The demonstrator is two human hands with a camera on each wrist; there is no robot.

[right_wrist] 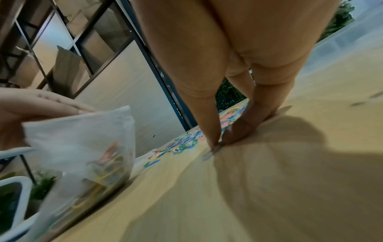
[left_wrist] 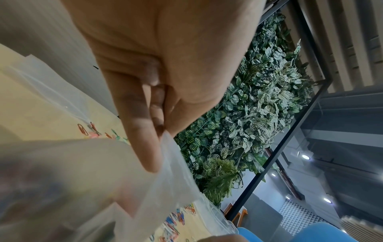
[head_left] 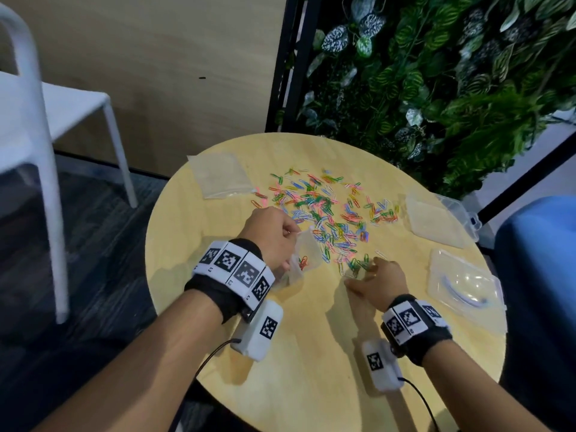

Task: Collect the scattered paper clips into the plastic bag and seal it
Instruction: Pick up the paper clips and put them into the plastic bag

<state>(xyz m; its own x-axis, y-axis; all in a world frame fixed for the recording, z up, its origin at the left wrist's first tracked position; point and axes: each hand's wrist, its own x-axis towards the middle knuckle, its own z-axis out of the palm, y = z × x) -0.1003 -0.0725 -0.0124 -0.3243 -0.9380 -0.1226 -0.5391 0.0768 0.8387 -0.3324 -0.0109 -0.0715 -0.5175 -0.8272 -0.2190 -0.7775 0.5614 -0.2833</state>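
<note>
Several coloured paper clips (head_left: pixel 327 210) lie scattered over the middle of a round wooden table (head_left: pixel 280 353). My left hand (head_left: pixel 290 236) pinches the rim of a clear plastic bag (head_left: pixel 307 255) and holds it upright just left of the pile's near edge. A few clips show inside the plastic bag (right_wrist: pixel 87 147). In the left wrist view, the left hand's (left_wrist: pixel 157 129) thumb and fingers grip the bag's edge (left_wrist: pixel 176 168). My right hand (head_left: pixel 361 275) is down on the table at the pile's near side. Its thumb and fingertips (right_wrist: pixel 220 144) close on a few clips there.
A second clear bag (head_left: pixel 221 177) lies flat at the table's far left. Two clear plastic boxes (head_left: pixel 436 221) (head_left: pixel 464 286) sit along the right edge. A white chair (head_left: pixel 34 129) stands to the left, a blue seat (head_left: pixel 539 263) to the right, and a plant wall (head_left: pixel 436 88) behind.
</note>
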